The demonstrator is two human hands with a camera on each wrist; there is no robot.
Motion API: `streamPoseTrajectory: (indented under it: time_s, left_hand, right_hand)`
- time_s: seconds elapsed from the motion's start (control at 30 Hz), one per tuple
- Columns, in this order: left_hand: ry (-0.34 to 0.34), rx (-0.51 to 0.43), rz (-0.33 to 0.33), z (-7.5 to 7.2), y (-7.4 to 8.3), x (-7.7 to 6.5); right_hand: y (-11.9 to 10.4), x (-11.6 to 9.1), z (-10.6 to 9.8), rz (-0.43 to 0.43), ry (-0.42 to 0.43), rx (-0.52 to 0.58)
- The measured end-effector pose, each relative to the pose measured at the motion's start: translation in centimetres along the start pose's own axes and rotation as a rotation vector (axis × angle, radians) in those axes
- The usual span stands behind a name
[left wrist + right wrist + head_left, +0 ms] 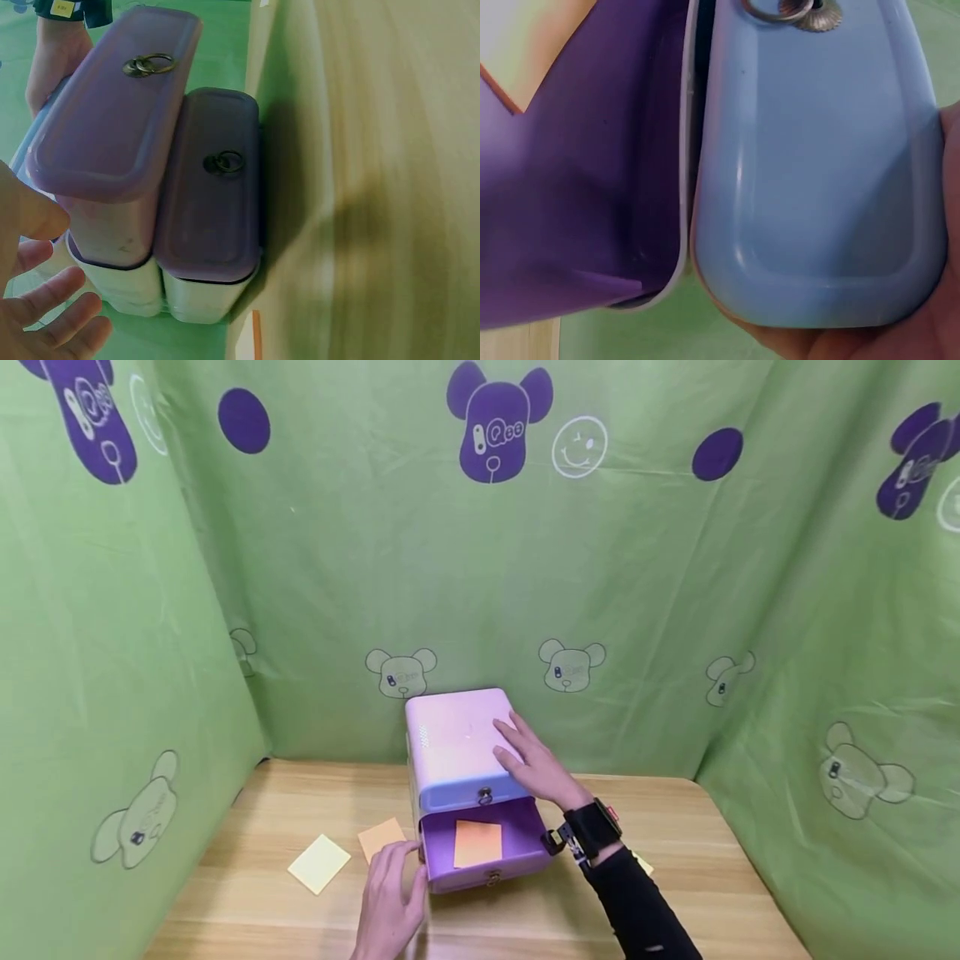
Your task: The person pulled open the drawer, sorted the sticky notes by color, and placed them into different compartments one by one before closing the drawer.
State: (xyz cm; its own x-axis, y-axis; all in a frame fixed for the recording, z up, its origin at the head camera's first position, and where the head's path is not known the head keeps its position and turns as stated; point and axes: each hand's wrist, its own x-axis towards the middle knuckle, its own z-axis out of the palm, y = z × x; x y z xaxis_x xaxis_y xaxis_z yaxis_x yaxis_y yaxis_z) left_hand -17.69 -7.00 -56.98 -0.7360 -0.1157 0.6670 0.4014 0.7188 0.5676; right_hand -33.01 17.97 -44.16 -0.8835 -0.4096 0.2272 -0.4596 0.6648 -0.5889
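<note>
A small drawer cabinet [457,727] with a pink top stands at the middle of the table. Its blue top drawer [825,165] is closed, and the purple drawer [517,866] below is pulled out. Inside lies an orange sticky note pad [477,843]. Under it, a lower purple drawer [214,210] with a ring pull is closed. My right hand [536,764] rests on the cabinet's top right edge, fingers spread. My left hand [390,902] is at the left front corner of the pulled-out drawer, its fingers loosely extended and holding nothing.
On the wooden table [247,877], a yellow note pad [319,864] and an orange note pad [381,837] lie left of the cabinet. Another yellow pad [642,864] is mostly hidden behind the right forearm. Green patterned curtains [337,568] enclose the back and sides.
</note>
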Motion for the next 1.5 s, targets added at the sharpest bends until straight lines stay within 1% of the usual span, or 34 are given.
streamPoseTrajectory:
  time_s: [0.17,0.37,0.5,0.63,0.7,0.87,0.97,1.13,1.23,1.37,1.5]
  left_hand:
    - [-0.018,-0.003,-0.045,-0.1,-0.4,-0.3]
    - [-0.054,0.017,-0.042,0.1,-1.2,-0.6]
    - [-0.092,0.027,-0.043,0.2,-1.9,-0.5]
    - [-0.143,0.045,-0.074,0.0,-2.7,0.0]
    - [-0.164,0.069,-0.081,-0.2,-3.1,0.2]
    - [-0.209,0.147,-0.057,-0.5,-4.2,0.8]
    - [-0.250,0.167,-0.062,-0.7,-4.7,1.5]
    - [-0.353,0.153,-0.125,-0.7,-5.4,2.7]
    - [-0.398,0.154,-0.165,-0.5,-5.8,3.0]
    - [-0.411,0.191,-0.158,-0.3,-6.3,3.2]
    - [-0.390,0.229,-0.117,-0.1,-6.7,3.8]
  right_hand:
    - [-0.1,0.0,0.1,0.001,-0.013,0.019]
    - [0.1,-0.1,0.3,0.026,-0.019,0.013]
    - [0.2,-0.3,0.2,0.040,-0.014,0.032]
    - [0.1,-0.3,0.1,0.038,0.000,0.043]
    - [0.1,-0.3,0.2,0.036,0.000,0.036]
    - [0.2,-0.2,0.3,0.040,-0.005,0.024]
    - [0.2,-0.2,0.4,0.045,-0.001,0.032]
    - [0.2,-0.3,0.2,0.047,0.001,0.037]
    - [0.2,-0.6,0.3,0.041,0.000,0.032]
    - [0.3,-0.8,0.5,0.021,0.006,0.029]
    - [0.4,-0.6,0.5,0.022,0.008,0.036]
